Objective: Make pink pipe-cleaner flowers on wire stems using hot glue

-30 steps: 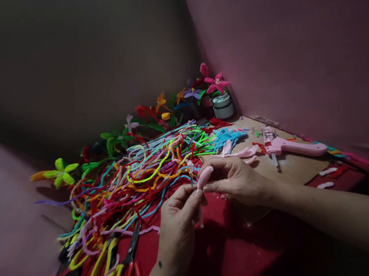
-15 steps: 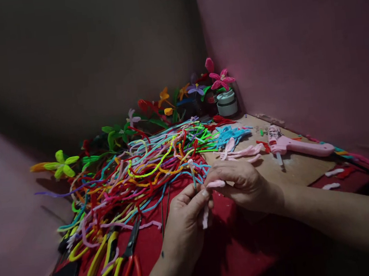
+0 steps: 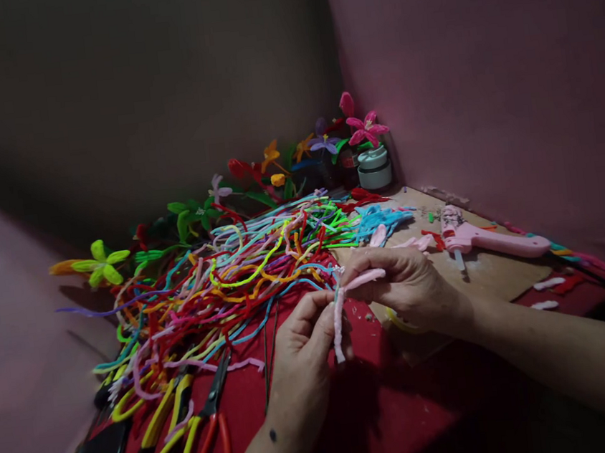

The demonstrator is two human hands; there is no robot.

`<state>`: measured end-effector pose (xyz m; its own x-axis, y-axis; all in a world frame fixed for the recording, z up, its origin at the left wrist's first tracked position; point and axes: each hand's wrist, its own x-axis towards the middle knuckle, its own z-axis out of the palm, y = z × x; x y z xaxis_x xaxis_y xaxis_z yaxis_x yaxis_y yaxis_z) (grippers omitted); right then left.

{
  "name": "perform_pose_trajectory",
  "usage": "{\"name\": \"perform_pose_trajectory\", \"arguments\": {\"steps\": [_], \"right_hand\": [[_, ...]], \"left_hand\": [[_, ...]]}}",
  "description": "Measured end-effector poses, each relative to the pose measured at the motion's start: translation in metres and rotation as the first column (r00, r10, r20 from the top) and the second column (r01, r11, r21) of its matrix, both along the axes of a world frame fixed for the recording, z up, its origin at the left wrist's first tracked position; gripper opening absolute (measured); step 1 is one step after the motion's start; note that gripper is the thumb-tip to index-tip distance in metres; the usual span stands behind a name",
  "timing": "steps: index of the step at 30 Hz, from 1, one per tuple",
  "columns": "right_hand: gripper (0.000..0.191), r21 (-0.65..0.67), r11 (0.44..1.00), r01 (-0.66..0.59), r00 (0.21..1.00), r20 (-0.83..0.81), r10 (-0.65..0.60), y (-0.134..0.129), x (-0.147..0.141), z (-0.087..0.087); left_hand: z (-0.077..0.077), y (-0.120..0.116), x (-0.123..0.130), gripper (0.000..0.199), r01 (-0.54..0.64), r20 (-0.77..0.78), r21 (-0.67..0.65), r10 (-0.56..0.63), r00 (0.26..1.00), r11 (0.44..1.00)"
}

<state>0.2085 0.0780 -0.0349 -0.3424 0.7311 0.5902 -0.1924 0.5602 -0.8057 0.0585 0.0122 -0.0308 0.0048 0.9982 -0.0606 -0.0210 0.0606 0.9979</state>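
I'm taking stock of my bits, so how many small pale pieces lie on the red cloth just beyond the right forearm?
2: the farther pale piece beside some red scraps, the nearer pale piece closer to the forearm. The arm may hide others.

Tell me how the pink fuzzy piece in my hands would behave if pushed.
The pink fuzzy piece probably bends easily, since one end points right and the other down. It's likely light, being so slim. Its fuzzy surface probably gives your left hand and right hand decent grip.
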Motion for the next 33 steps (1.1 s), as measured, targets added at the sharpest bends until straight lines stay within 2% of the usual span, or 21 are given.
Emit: {"name": "perform_pose_trajectory", "arguments": {"steps": [3,9,18,22,25,28,31,33], "right_hand": [[0.005,0.024,1.0,0.003,1.0,0.019,-0.003,0.0,0.001,0.0],[0.006,0.072,0.997,-0.003,1.0,0.016,0.001,0.001,0.0,-0.002],[0.011,0.226,0.972,0.059,0.996,0.045,-0.071,0.0,-0.001,-0.005],[0.012,0.244,0.969,0.046,0.998,0.036,-0.057,-0.002,-0.002,-0.007],[0.01,0.155,0.988,0.008,1.0,0.0,-0.008,-0.002,-0.001,-0.005],[0.008,-0.077,0.992,-0.102,0.995,-0.032,0.099,0.0,0.001,-0.004],[0.005,-0.296,0.915,-0.273,0.961,-0.119,0.249,0.005,-0.002,-0.006],[0.007,-0.384,0.857,-0.342,0.938,-0.198,0.285,0.01,-0.005,-0.007]], "left_hand": [[-0.001,0.0,0.0,0.016,0.014,0.016,-0.007,-0.014,1.0,1.0],[0.001,-0.001,-0.001,0.019,-0.046,-0.031,-0.019,0.046,0.998,0.999],[0.009,-0.003,0.004,0.022,0.021,-0.144,-0.006,-0.022,0.989,1.0],[0.01,-0.005,0.007,0.022,-0.005,-0.172,0.036,0.011,0.985,0.999],[0.009,-0.004,0.007,0.022,-0.007,-0.134,0.036,0.011,0.991,0.999],[0.006,-0.001,0.004,0.019,0.016,0.025,-0.038,-0.015,1.0,0.999],[0.004,0.002,0.0,0.015,0.016,0.164,-0.092,-0.001,0.987,0.996],[0.003,0.003,-0.001,0.014,0.0,0.181,-0.096,0.017,0.983,0.995]]}}
